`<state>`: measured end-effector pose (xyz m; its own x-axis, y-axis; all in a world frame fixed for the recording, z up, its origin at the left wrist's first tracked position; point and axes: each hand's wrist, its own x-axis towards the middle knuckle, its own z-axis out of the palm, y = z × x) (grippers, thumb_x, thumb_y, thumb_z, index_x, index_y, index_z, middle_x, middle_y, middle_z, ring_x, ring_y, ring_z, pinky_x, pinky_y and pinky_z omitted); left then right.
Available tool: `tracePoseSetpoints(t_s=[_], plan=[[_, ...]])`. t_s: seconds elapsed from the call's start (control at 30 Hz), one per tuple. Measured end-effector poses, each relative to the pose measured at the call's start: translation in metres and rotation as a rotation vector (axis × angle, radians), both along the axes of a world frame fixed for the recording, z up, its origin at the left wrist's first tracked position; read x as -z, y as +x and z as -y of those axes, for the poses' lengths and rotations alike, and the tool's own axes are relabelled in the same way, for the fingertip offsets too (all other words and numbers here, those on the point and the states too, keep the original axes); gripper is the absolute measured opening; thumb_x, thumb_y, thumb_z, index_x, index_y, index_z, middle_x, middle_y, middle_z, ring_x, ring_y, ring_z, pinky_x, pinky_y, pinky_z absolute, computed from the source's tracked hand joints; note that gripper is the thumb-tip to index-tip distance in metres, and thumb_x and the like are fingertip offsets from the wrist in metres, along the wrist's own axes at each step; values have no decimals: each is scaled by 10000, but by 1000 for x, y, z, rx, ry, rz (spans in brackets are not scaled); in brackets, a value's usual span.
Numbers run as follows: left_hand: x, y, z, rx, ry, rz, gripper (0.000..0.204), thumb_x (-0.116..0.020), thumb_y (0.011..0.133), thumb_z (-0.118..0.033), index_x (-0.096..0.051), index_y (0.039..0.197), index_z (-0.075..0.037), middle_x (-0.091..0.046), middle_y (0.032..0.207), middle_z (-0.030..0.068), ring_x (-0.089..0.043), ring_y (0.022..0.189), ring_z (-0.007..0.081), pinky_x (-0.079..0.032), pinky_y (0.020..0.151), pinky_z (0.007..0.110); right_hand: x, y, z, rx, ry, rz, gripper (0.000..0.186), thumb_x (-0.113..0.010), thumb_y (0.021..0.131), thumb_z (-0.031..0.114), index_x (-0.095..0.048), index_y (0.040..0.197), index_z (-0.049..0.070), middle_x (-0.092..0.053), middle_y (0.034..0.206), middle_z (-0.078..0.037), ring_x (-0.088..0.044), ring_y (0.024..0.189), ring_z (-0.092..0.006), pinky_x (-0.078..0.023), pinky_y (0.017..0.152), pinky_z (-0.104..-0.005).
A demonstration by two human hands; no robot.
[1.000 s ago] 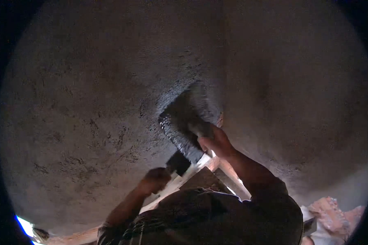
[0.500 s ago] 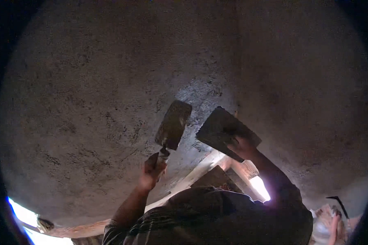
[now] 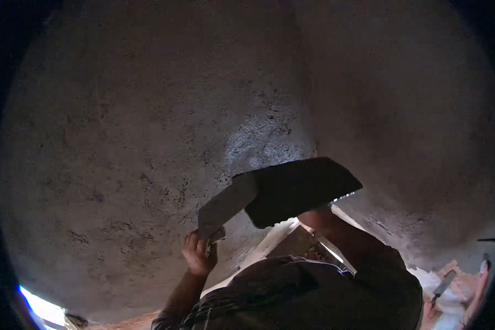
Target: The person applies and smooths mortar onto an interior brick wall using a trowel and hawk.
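Observation:
My left hand (image 3: 199, 254) is closed round the handle of a rectangular-bladed trowel (image 3: 223, 205), which is tilted up to the right. The end of its blade overlaps the left part of a broad notched trowel (image 3: 308, 190); whether they touch is hard to tell. My right hand (image 3: 315, 218) holds the notched trowel from below and behind, its fingers mostly hidden by the dark plate. Small teeth show along that plate's lower right edge. Both tools are in front of a grey, rough plaster wall (image 3: 148, 110), just below a shiny, wet-looking patch (image 3: 264, 140).
An inside corner (image 3: 308, 82) runs up the plaster, with another wall surface (image 3: 401, 110) on the right. At lower right, part of another person (image 3: 478, 286) shows beside a flat-bladed tool (image 3: 444, 285). Bright light (image 3: 41, 305) comes in at lower left.
The two trowels were apart and now overlap. The notched trowel has turned, showing its dark face, with my right hand now behind it. The left trowel's blade has tipped to the right.

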<state>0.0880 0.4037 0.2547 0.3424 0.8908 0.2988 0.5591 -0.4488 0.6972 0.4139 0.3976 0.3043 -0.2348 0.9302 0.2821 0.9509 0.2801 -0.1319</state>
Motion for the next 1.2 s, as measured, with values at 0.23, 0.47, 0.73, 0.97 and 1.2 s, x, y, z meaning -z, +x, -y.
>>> tracePoseSetpoints(t_s=[0.23, 0.47, 0.73, 0.97, 1.2], plan=[[6, -30, 47, -171, -164, -145, 326, -618, 597, -23, -516, 905, -49, -531, 851, 157, -496, 666, 331, -405, 570, 417, 17, 23, -45, 29, 211, -517, 306, -621, 733, 231, -596, 1002, 87, -609, 865, -69, -569, 709, -240, -437, 632, -360], [-8, -42, 78, -146, -243, -115, 299, -630, 611, -35, -534, 893, -62, -534, 797, 120, -496, 625, 309, -402, 541, 397, 82, 58, -50, 598, -208, -1882, 285, -595, 795, 290, -563, 1009, 106, -590, 837, -68, -547, 667, -182, -444, 614, -299], [4, -64, 135, -230, -564, 41, 330, -649, 625, -60, -559, 943, -69, -561, 784, 99, -513, 605, 291, -410, 527, 376, 97, -11, -83, 938, -326, -2200, 195, -591, 801, 272, -553, 900, 109, -533, 677, -43, -475, 494, -141, -422, 452, -288], [5, -75, 169, -252, -564, -74, 349, -662, 638, -89, -563, 972, -70, -580, 818, 109, -547, 645, 305, -429, 548, 387, 106, -70, -97, 902, -340, -2068, 157, -585, 779, 226, -542, 849, 93, -524, 649, -44, -472, 476, -141, -412, 434, -287], [-32, -68, 151, -180, -500, -216, 319, -676, 638, -116, -578, 940, -80, -588, 807, 98, -554, 642, 310, -441, 559, 388, 90, -54, -50, 866, -361, -1935, 121, -578, 756, 180, -531, 798, 77, -516, 621, -46, -470, 458, -141, -403, 415, -285]])
